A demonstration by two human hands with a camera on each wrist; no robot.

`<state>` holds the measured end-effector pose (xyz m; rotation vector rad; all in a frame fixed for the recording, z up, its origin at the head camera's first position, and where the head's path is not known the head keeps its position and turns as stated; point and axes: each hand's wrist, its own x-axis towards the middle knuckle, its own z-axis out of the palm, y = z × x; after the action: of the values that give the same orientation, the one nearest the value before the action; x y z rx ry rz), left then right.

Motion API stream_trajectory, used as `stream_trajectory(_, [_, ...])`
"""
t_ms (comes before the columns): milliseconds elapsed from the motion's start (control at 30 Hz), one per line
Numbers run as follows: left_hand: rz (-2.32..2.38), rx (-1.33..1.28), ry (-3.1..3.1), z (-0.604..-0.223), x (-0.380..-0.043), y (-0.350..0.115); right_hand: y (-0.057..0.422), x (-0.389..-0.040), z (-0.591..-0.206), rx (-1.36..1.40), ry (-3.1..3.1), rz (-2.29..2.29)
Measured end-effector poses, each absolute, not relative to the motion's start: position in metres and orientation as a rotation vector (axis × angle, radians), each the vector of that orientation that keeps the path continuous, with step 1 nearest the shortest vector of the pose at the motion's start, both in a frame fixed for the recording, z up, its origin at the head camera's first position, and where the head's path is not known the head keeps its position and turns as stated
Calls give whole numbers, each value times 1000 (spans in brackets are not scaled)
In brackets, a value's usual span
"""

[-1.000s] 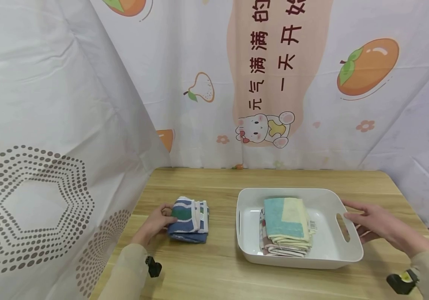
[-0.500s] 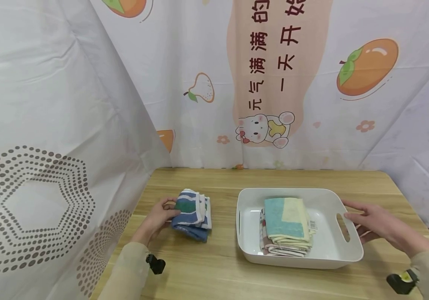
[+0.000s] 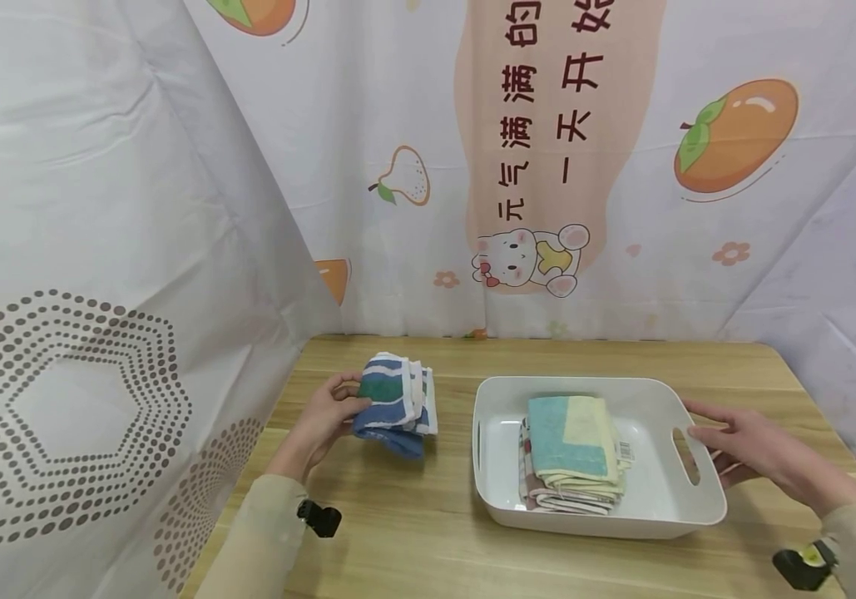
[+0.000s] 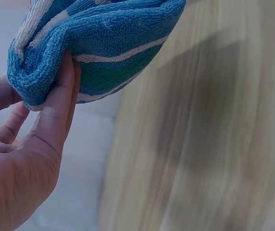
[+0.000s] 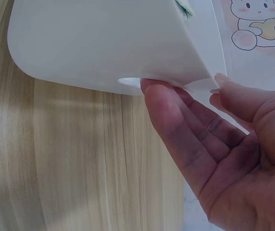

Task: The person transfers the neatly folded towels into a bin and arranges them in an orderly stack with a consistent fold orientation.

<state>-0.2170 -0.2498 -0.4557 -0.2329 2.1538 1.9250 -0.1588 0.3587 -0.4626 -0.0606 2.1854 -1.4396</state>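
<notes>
In the head view, my left hand (image 3: 325, 420) pinches the left edge of a folded towel (image 3: 392, 399) with blue, green and white stripes. The left wrist view shows the thumb and fingers on either side of the towel's fold (image 4: 36, 79), and its shadow falls on the wood below. At the right, my right hand (image 3: 753, 449) holds the handle end of a white plastic bin (image 3: 600, 524). Up close in the right wrist view, the thumb lies at the rim and fingertips (image 5: 161, 103) reach the handle slot. Inside the bin, a blue-and-yellow towel (image 3: 566, 437) tops a stack of folded towels.
The wooden table (image 3: 428, 557) runs back to a white printed curtain (image 3: 413, 274). Another curtain (image 3: 113, 208) with dotted hexagons hangs along the left side. Black wrist cameras sit on both sleeves.
The left hand has raised the striped towel and carried it away from me and slightly right; its lower blue layer now hangs down. The right hand and the bin have stayed put.
</notes>
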Motion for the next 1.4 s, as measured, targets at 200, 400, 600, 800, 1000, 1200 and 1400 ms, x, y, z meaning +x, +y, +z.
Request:
stream_trajectory(200, [1982, -215, 2124, -447, -217, -241, 358, -159, -462, -47, 2200, -1424])
stream_trajectory(400, [2047, -212, 2088, -439, -219, -231, 359, -158, -464, -76, 2200, -1442])
stream_trajectory(600, [2092, -201, 2059, -434, -220, -221, 360, -158, -465, -78, 2190, -1464])
stream_trajectory(800, [2152, -144, 2014, -428, -221, -211, 361, -157, -465, -93, 2173, -1489])
stream_trajectory(1000, [2189, -93, 1970, -422, -223, -201, 362, -158, -466, -89, 2175, -1486])
stream_trajectory(1200, [2224, -68, 1919, -413, -224, -192, 362, -158, -465, -70, 2208, -1461])
stream_trajectory(1400, [2250, -26, 1897, -405, -225, -182, 358, -159, -462, -62, 2264, -1439])
